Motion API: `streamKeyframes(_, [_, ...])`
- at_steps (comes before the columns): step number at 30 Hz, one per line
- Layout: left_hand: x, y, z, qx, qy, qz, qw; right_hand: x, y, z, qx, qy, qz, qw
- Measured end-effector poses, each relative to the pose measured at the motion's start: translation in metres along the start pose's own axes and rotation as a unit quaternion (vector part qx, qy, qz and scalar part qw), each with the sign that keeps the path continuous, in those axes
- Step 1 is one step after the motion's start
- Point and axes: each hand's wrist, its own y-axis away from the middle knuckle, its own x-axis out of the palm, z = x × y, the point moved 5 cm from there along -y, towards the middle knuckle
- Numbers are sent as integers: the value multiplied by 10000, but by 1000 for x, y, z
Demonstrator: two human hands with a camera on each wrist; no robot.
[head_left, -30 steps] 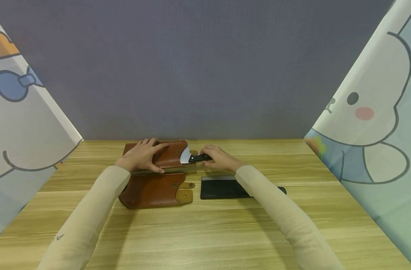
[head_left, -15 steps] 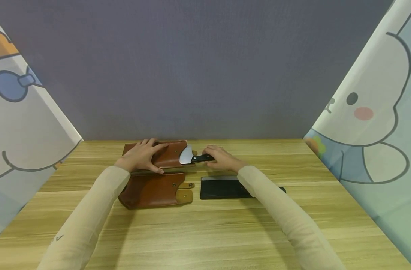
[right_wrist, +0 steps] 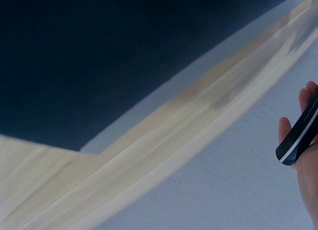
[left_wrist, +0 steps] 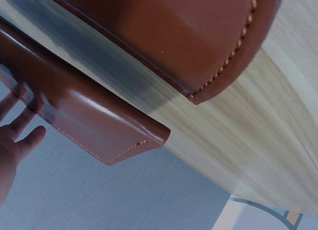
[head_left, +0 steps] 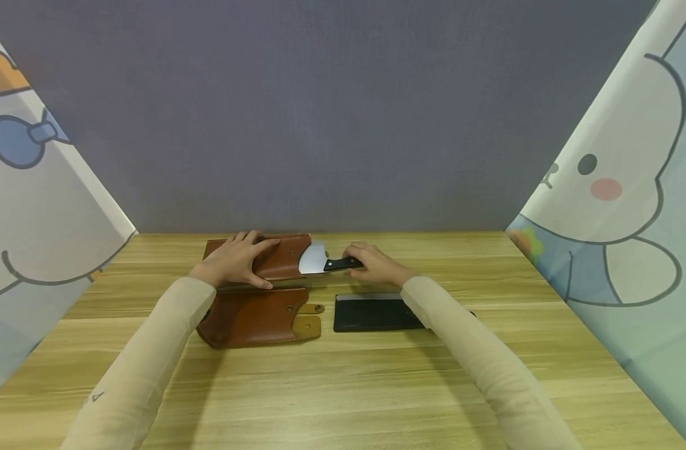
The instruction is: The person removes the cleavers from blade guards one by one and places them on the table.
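Note:
My right hand (head_left: 381, 264) grips the black riveted handle (head_left: 341, 264) of a cleaver. The cleaver's broad pale blade (head_left: 314, 258) shows partly out of the mouth of a brown leather sheath (head_left: 289, 257), the rest hidden inside. In the right wrist view the handle butt (right_wrist: 293, 149) pokes out of the curled fingers. My left hand (head_left: 234, 257) lies spread over that same sheath; the left wrist view has its fingers (left_wrist: 22, 121) extended along the sheath's edge.
Nearer to me lies a second brown sheath (head_left: 252, 319) with tan snap straps (head_left: 307, 325). A black-bladed cleaver (head_left: 371, 312) with a silvery edge lies right of it, partly under my right forearm. A grey panel (head_left: 320, 125) stands behind the wooden table (head_left: 297, 400).
My right hand has moved a little to the right with the cleaver, and more of its blade now shows outside the sheath. The left hand and the sheath have stayed nearly in place.

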Motion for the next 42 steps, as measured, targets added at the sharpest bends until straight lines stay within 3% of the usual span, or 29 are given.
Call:
streamKeyframes(13, [2,0,2,-20,-3,62,10000,-2,6,-2,-216,-32,-158,9996])
streamKeyframes(23, [2,1,2,-17,1,63,10000,-3,10,-6,18,-111,-49,9999])
streamKeyframes(30, [1,0,3,-4,-6,42,10000,-7,10,-6,-99,-126,-188,9997])
streamKeyframes(42, [-5,1,0,136,-193,-77,9997,-15,14,-8,336,-142,6,9993])
